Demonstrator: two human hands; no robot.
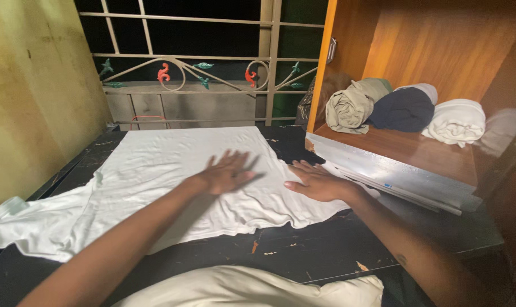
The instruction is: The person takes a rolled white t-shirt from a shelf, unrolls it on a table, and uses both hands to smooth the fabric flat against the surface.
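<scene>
White T-shirt (155,182) lay spread flat on the dark table (303,256), unfolded, creases remaining. Left hand (226,172) and right hand (317,182) rested on it, palms down, fingers spread, gripping nothing. Three rolled garments (405,108) already sat in the wooden cabinet (417,153); folding appeared not yet begun.

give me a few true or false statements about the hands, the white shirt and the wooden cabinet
1. Both hands lie flat on the white t-shirt. True: left hand, right hand.
2. The t-shirt is rolled up. False: it lies spread out on the dark surface.
3. Three rolled garments sit on the cabinet shelf. True.
4. The middle roll is red. False: the dark navy roll sits between the beige roll and the white roll.
</scene>
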